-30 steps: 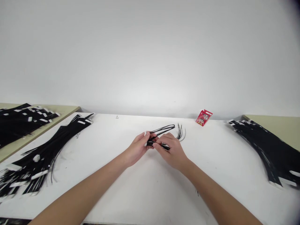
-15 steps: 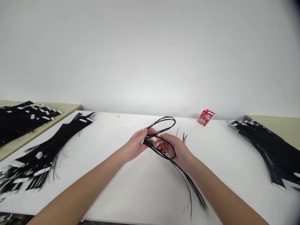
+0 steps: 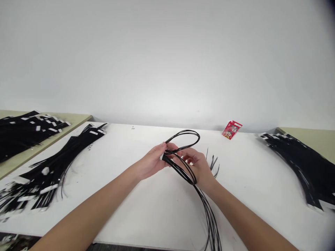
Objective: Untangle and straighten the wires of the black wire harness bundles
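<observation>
A bundle of thin black cables [image 3: 180,171] is looped between my two hands above the white table. My left hand [image 3: 153,159] pinches the bundle where the strands come together, beside a small white piece [image 3: 162,157] that looks like a connector or label. One loop rises past the fingertips, and another bends down toward my right wrist. My right hand [image 3: 201,170] is closed around part of the cables, its fingertips partly behind the strands. Loose cable ends stick out beyond the right hand, while a longer tail hangs toward the table's front edge.
Piles of black cables with white ends lie on the white table [image 3: 120,209] at left [image 3: 62,153] and right [image 3: 300,160]. Another pile [image 3: 23,134] rests on a beige surface at far left. A red packet [image 3: 232,129] lies near the back wall.
My right hand has turned slightly and its fingers have shifted along the cables. The upper loop reaches farther right, and the hanging tail has spread and dropped lower. More loose ends show beyond the right hand.
</observation>
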Tool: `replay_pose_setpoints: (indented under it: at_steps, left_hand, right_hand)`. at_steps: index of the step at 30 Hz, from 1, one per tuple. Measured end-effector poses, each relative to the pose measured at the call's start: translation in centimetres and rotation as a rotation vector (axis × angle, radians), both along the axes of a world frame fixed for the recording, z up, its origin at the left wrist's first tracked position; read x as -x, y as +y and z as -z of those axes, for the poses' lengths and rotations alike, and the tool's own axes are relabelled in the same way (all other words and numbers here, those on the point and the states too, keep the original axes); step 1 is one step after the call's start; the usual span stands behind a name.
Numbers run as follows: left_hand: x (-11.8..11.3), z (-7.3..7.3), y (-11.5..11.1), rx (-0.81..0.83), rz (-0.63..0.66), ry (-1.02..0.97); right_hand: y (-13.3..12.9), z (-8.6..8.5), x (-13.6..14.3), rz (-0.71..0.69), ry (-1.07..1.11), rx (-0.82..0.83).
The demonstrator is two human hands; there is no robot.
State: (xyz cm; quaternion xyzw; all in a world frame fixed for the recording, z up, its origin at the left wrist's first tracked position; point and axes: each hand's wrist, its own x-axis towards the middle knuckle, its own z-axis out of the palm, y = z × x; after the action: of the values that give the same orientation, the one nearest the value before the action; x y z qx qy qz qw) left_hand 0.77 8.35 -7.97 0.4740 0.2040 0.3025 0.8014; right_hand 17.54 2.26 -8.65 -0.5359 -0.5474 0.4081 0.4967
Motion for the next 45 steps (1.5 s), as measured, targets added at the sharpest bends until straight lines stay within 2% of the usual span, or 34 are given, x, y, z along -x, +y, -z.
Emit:
replay_pose_setpoints:
  at_steps: [2,6,9,13,17,23,26,28,31,34,35,40,42,45]
  left_hand:
    - [0.0,0.1,0.0,-0.004,-0.008,0.013]
    - [-0.1,0.4,-0.2,-0.007,-0.042,0.029]
    - [-0.2,0.4,-0.5,0.018,-0.050,0.004]
    - [-0.7,0.0,-1.1,0.102,-0.094,-0.036]
    - [-1.2,-0.3,-1.6,0.217,-0.104,-0.049]
    - [-1.4,0.0,-1.9,0.285,-0.165,0.000]
    - [-1.5,0.1,-1.9,0.296,-0.179,-0.013]
    - [-1.6,0.1,-1.8,0.315,-0.210,-0.021]
    - [-1.7,0.1,-1.7,0.351,-0.241,-0.005]
    - [-1.6,0.2,-1.6,0.360,-0.234,0.005]
    - [-1.5,0.2,-1.5,0.357,-0.222,0.004]
    - [-1.2,0.3,-1.2,0.367,-0.139,-0.012]
    - [-1.0,0.3,-1.2,0.377,-0.110,-0.003]
    - [-1.0,0.2,-1.2,0.377,-0.091,0.021]
  right_hand:
    - [0.1,0.1,0.1,0.021,-0.014,-0.029]
    - [0.0,-0.1,0.4,-0.022,0.007,0.024]
    - [-0.3,-0.5,0.6,-0.049,-0.087,0.019]
    - [-0.5,-0.6,0.6,-0.047,-0.234,-0.121]
    - [-0.4,0.2,0.5,-0.036,-0.354,-0.286]
    - [-0.6,1.2,0.7,0.050,-0.673,-0.361]
    - [-0.8,1.1,0.8,0.124,-0.896,-0.425]
    - [-0.8,0.7,0.6,0.123,-0.959,-0.421]
    - [-0.7,-0.4,-0.4,-0.012,-0.798,-0.268]
    - [-0.3,-2.3,-2.2,-0.233,-0.368,-0.043]
    - [-0.2,-2.9,-2.8,-0.264,-0.220,0.015]
    - [0.4,-4.8,-5.1,-0.214,0.381,0.157]
    - [0.5,-4.8,-5.4,-0.213,0.527,0.156]
    - [0.5,-4.5,-5.3,-0.193,0.634,0.109]
